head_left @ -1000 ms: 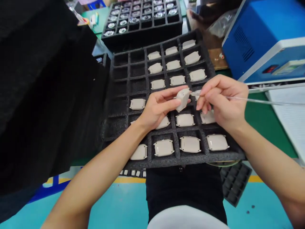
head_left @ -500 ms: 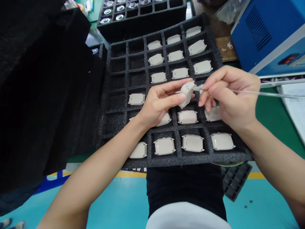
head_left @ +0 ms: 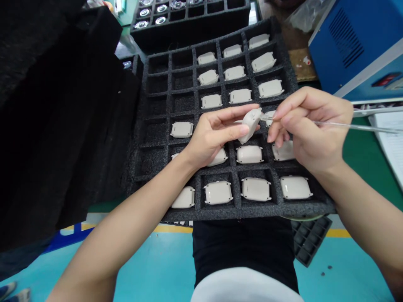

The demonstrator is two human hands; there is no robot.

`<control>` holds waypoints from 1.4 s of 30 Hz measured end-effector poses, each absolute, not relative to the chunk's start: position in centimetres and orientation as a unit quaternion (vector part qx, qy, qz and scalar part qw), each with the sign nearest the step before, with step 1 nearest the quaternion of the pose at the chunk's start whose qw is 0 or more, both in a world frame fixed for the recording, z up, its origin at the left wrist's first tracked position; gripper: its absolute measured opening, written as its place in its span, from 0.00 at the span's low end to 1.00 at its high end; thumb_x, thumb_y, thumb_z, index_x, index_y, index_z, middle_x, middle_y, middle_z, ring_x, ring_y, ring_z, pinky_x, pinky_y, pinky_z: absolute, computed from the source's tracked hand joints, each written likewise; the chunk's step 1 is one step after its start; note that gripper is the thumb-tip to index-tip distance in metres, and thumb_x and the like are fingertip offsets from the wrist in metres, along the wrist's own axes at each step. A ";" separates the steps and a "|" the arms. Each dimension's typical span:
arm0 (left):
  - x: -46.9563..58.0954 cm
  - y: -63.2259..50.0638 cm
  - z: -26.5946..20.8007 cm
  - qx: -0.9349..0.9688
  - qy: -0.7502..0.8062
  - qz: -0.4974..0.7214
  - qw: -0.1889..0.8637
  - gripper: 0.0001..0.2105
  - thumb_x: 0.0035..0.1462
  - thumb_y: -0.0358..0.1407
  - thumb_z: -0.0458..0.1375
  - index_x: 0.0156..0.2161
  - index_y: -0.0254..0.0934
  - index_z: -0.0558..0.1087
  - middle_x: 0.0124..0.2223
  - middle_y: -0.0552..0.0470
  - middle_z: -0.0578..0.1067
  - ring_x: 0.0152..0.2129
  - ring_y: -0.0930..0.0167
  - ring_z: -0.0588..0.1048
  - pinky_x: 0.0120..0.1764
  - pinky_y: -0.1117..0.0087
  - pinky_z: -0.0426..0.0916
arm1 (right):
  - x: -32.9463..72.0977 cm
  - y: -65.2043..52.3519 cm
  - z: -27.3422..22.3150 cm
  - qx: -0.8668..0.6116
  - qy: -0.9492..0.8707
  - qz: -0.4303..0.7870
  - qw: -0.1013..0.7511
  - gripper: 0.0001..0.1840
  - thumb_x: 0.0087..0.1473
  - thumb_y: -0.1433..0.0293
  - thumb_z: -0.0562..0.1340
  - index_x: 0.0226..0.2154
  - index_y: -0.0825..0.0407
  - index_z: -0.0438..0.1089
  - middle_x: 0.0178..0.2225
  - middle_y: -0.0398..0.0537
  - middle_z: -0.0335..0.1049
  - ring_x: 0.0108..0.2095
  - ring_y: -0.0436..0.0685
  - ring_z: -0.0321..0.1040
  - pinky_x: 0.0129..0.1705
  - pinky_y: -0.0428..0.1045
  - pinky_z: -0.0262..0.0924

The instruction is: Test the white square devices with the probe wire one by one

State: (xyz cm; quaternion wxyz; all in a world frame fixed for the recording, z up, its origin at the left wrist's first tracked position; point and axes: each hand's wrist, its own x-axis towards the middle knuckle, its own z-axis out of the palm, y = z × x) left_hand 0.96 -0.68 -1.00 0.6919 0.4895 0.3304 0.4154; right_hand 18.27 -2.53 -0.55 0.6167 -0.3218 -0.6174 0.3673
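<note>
My left hand (head_left: 217, 134) grips a beige watch case (head_left: 251, 126) by its sides, thumb on the near face and fingers behind. The case is tilted up on edge above a black foam tray (head_left: 248, 209). My right hand (head_left: 311, 126) pinches a thin clear tube (head_left: 362, 126), which trails off to the right. The tube's tip is at the case's upper right end; whether it touches I cannot tell. More beige watch cases, such as this one (head_left: 255, 188), lie singly in the tray's compartments beneath both hands.
A second black foam tray (head_left: 195, 29) with round shiny parts stands behind. Dark foam (head_left: 75, 105) rises at the left. At the right are a blue machine (head_left: 362, 46) and white paper sheets (head_left: 388, 138). A small black tray (head_left: 310, 241) shows below the table edge.
Both hands, with the watch case and the tube, have shifted slightly to the right over the tray. The view has moved a little too. Both grips are the same.
</note>
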 end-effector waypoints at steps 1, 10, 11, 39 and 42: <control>1.0 -0.7 -1.0 0.487 0.331 0.417 0.692 0.18 0.41 0.35 0.68 0.41 0.40 0.77 0.40 0.54 0.79 0.48 0.56 0.72 0.49 0.58 0.68 | 18.3 -2.5 -0.5 -0.320 -0.618 0.366 0.618 0.11 0.49 0.82 0.58 0.25 0.53 0.72 0.15 0.38 0.66 0.14 0.45 0.60 0.17 0.43 0.53; 1.0 -0.8 -0.9 0.487 0.326 0.414 0.696 0.18 0.42 0.35 0.68 0.42 0.38 0.77 0.42 0.52 0.79 0.48 0.56 0.71 0.49 0.59 0.68 | 18.4 -2.7 -0.7 -0.345 -0.617 0.333 0.624 0.07 0.50 0.77 0.60 0.24 0.52 0.71 0.16 0.40 0.66 0.15 0.46 0.61 0.17 0.43 0.53; 0.9 -0.8 -0.9 0.493 0.322 0.414 0.694 0.18 0.42 0.35 0.68 0.42 0.38 0.77 0.42 0.52 0.79 0.48 0.56 0.72 0.49 0.59 0.68 | 18.4 -2.7 -0.8 -0.338 -0.618 0.333 0.626 0.07 0.49 0.77 0.60 0.24 0.52 0.70 0.16 0.40 0.66 0.15 0.46 0.61 0.17 0.43 0.53; 1.1 -0.5 -1.0 0.510 0.358 0.423 0.657 0.16 0.41 0.37 0.66 0.41 0.44 0.79 0.38 0.57 0.80 0.41 0.63 0.75 0.44 0.72 0.68 | 18.8 -2.5 -0.5 -0.381 -0.604 0.447 0.538 0.03 0.46 0.71 0.56 0.25 0.53 0.64 0.17 0.39 0.66 0.14 0.45 0.57 0.19 0.42 0.55; 1.0 -0.7 -0.7 0.503 0.350 0.419 0.670 0.18 0.40 0.36 0.67 0.41 0.41 0.79 0.39 0.52 0.80 0.40 0.63 0.76 0.44 0.69 0.68 | 18.7 -2.5 -0.4 -0.375 -0.595 0.461 0.542 0.02 0.44 0.72 0.56 0.25 0.53 0.64 0.16 0.39 0.66 0.13 0.45 0.56 0.17 0.41 0.53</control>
